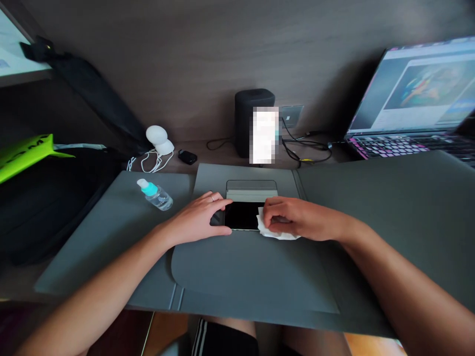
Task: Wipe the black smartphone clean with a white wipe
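Phone (243, 215), center of frame.
Left hand (202, 217) holds one end between spread thumb and finger; right hand (293, 216), curled, pinches white tissue (276, 235) at the other.

Head camera: worn high, looking forward and down
Smooth grey mat (245, 277): central, within arm's reach
Dark wood-grain wall (166, 59): faced beyond
Black white-striped shorts (228, 340): bottom edge

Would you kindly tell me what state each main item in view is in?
Thin laptop with pinkish keyboard: open, screen lit.
Black rectangular phone: face up, screen dark.
White paper tissue: crumpled, in the right hand.
Clear turquoise-necked plastic bottle: capped, lying down.
Black rounded speaker: upright.
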A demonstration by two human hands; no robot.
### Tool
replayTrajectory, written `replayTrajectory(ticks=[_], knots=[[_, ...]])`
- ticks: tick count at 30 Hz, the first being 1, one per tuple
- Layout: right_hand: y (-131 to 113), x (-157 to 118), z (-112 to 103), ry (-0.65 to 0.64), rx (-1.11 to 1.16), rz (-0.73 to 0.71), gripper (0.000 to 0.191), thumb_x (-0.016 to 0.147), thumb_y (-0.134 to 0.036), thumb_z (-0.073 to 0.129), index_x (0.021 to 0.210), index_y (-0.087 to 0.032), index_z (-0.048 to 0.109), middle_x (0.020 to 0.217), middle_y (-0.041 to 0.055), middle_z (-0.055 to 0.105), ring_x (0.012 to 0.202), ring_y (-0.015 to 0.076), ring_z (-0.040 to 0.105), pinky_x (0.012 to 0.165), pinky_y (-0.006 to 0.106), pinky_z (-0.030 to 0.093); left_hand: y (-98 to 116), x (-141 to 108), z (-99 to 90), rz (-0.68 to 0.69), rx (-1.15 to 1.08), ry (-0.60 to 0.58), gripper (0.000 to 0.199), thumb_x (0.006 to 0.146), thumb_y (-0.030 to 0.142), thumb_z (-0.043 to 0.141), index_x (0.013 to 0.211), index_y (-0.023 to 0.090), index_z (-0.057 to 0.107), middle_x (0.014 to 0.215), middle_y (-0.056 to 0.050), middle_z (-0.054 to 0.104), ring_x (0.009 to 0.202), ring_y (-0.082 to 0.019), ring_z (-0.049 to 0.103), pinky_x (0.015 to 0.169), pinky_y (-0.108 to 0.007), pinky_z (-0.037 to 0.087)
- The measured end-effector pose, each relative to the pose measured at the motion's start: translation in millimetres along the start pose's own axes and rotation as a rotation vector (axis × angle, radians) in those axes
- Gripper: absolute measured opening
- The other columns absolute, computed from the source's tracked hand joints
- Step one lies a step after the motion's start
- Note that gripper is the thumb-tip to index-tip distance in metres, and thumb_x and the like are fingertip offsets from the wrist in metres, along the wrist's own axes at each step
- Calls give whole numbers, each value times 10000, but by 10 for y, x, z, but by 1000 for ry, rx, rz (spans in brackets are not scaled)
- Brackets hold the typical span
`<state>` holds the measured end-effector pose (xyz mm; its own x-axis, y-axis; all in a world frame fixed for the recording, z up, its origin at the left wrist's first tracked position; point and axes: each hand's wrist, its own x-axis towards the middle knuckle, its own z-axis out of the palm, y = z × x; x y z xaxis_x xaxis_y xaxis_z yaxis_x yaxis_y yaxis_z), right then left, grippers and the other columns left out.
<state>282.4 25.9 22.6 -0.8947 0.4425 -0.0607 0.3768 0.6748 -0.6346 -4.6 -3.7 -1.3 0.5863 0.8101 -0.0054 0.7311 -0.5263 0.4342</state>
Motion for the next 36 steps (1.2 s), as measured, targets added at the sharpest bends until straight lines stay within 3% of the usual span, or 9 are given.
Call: replayTrajectory(ticks=[4,10,13,21,26,30,36], knots=[[88,-15,-26,27,46,23,187,968,-227,503,853,-154,630,891,50,560,798,145,549,744,265,435,5,0,-3,-8,-1,-8,595,847,439,684,1373,233,500,1107,-45,595,1094,-244,539,951,-359,451],[163,136,141,247,-40,23,198,982,-250,486,908,-162,647,916,74,577,834,173,558,772,302,454,8,1,13,-21,0,-4,602,847,449,687,1375,230,500,1125,-39,594,1106,-245,538,954,-356,448],[121,208,233,295,-79,-21,198,988,-252,495,986,-165,672,967,87,595,904,190,574,830,333,466,12,4,15,-25,-9,-4,589,842,441,694,1364,244,506,1127,-40,595,1110,-251,537,944,-361,451],[-48,391,414,256,-187,-186,438,960,-378,565,1312,-119,570,1246,164,542,1208,273,477,1055,456,403,69,13,-16,-29,-20,-2,420,831,376,697,1213,252,574,1086,-37,595,1079,-263,545,896,-366,460],[-123,429,472,214,-239,-226,575,934,-464,574,1352,-74,514,1282,193,511,1217,294,444,1064,480,405,46,24,17,-18,1,12,450,804,353,715,1216,245,571,1095,-41,608,1090,-272,552,915,-378,462],[-171,417,452,158,-247,-265,494,939,-435,580,1279,-76,575,1228,167,552,1194,276,460,1069,443,405,6,27,51,-23,4,27,541,798,391,722,1290,250,547,1169,-58,607,1127,-287,549,949,-397,457],[-165,370,366,146,-178,-241,223,981,-246,532,1095,-121,678,1109,114,607,1080,217,534,1002,374,430,19,21,33,-26,-21,9,582,815,426,710,1334,250,517,1129,-48,606,1106,-268,552,930,-382,469]])
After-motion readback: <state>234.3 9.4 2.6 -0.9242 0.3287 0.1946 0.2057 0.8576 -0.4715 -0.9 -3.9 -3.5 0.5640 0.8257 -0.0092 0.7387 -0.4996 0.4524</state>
